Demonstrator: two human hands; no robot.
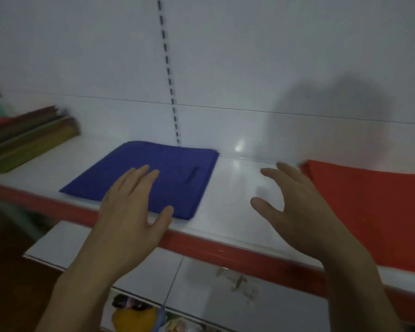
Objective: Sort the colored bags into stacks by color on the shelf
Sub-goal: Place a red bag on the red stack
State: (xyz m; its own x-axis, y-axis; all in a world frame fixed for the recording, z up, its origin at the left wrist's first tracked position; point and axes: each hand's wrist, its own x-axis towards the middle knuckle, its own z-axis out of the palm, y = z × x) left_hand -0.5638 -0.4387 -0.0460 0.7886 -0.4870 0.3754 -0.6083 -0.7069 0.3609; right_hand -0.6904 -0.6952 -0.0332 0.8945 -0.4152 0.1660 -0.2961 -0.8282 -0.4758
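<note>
Head view: you are looking down past both forearms at a white shelf (235,188) with a red front edge (225,250)
Left hand (129,207): palm down over the near side of the blue bags; fingers straight and close together, thumb out to the side; it has hold of nothing; whether your palm actually touches the fabric cannot be told
Right hand (295,207): spread wide above the bare shelf; fingers loosely bent, thumb apart; it carries nothing; its outer edge is just beside the red bags
Blue bags (177,168): folded flat near the middle of the shelf; layered edges show at the right side; a short dark mark sits on top
Red bags (374,212): flat on the shelf at your right, running out of frame
Mixed pile (31,137): blurred reds, greens and yellows at the far left, well apart from the blue
Back panel (249,56): white, with a vertical slotted strip (169,75) behind the blue bags
Lower shelf (201,283): white, under the red edge
</note>
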